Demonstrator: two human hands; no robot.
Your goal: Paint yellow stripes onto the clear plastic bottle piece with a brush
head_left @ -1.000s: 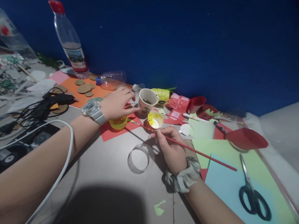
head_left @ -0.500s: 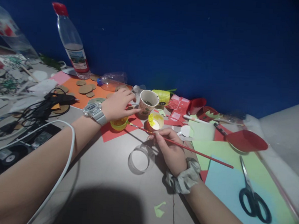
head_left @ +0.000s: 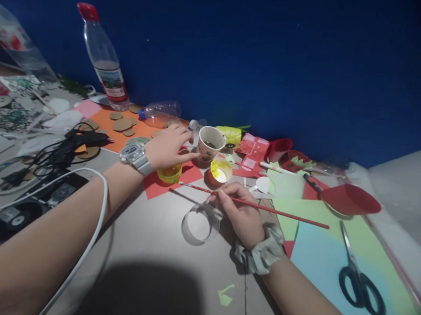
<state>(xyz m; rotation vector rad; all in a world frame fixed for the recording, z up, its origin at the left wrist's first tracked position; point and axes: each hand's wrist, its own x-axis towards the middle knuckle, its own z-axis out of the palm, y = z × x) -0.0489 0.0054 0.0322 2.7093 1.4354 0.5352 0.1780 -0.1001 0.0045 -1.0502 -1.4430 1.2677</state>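
Observation:
My right hand (head_left: 241, 209) pinches a slim red paintbrush (head_left: 282, 212), its bristle end pointing left. The tip is at the lower right side of a yellow-coated clear plastic cup (head_left: 169, 174) on red paper; whether they touch, I cannot tell. Over that cup spreads my left hand (head_left: 170, 148), fingers stretched and thumb toward a paper cup (head_left: 211, 143) of dark liquid. Part of the yellow cup is hidden under the left hand. Between my hands stands a small tub (head_left: 220, 172) with white and yellow paint. A clear plastic ring (head_left: 199, 223) lies in front.
Scissors (head_left: 360, 276) lie on blue paper at right, near a red cut plastic piece (head_left: 352, 200). A capped bottle (head_left: 107, 65) stands at back left by cardboard discs (head_left: 122, 124). A white cable (head_left: 102, 203) crosses my left forearm. A blue wall (head_left: 255, 60) rises behind.
The brush has tilted: its tip is lower on the yellow cup's side and its handle end is higher. My left hand keeps its place over the cup. The view has shifted slightly.

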